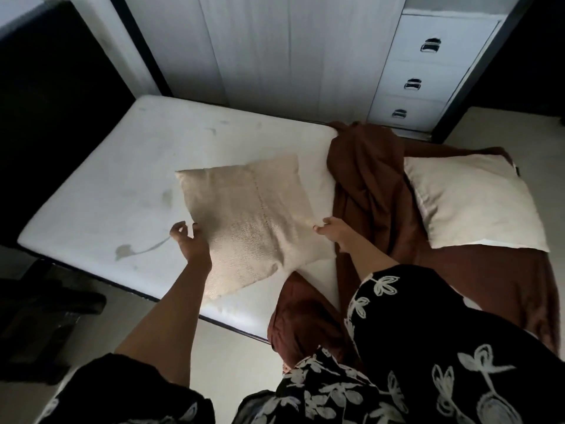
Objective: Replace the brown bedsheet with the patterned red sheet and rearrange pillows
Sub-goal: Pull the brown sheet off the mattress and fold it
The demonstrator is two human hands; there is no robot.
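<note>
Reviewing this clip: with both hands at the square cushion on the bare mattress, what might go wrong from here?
1. The brown sheet is still bunched under the white pillow; pulling it could drag that pillow to the floor.
2. The square cushion overhangs the mattress edge; the left hand and right hand barely touch it, so it may slide off.

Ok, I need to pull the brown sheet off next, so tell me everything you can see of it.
The brown sheet is plain, soft-looking cloth, already stripped from most of the mattress. It lies bunched in folds over the right end, spilling over the near edge. A cream pillow rests on it. The right hand hovers over its inner edge.
</note>
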